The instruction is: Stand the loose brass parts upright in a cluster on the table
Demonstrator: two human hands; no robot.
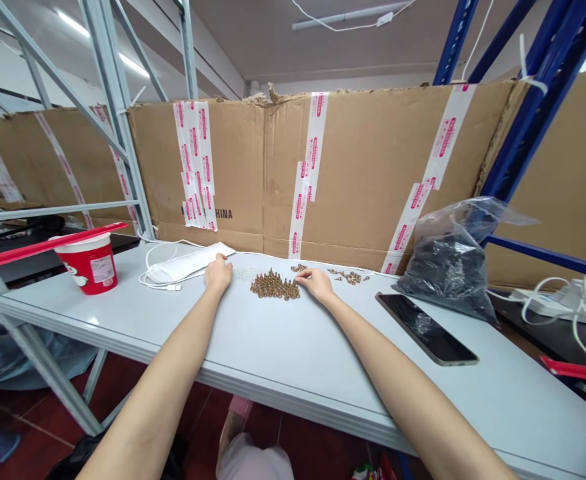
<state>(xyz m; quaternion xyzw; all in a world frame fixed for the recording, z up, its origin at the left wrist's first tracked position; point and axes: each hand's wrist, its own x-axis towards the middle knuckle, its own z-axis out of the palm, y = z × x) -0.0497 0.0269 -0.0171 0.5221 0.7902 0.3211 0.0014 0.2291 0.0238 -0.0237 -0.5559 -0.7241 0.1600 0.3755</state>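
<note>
A cluster of small brass-coloured screws (273, 285), most standing with their points up, occupies the middle of the table. At its right edge is my right hand (319, 285), thumb and forefinger pinched on what looks like one of these screws. My left hand (218, 274) rests to the left of the cluster with its fingers curled together; whatever they hold is hidden. Small clear pieces (245, 274) lie between my left hand and the screws. More brass-coloured pieces (351, 276) lie loose behind and to the right of my right hand.
A white power strip (187, 265) with cables lies behind my left hand. A red and white bucket (89, 265) stands at the left. To the right are a phone (427, 329) and a plastic bag of dark pieces (445, 270). A taped cardboard panel (363, 173) borders the table's back.
</note>
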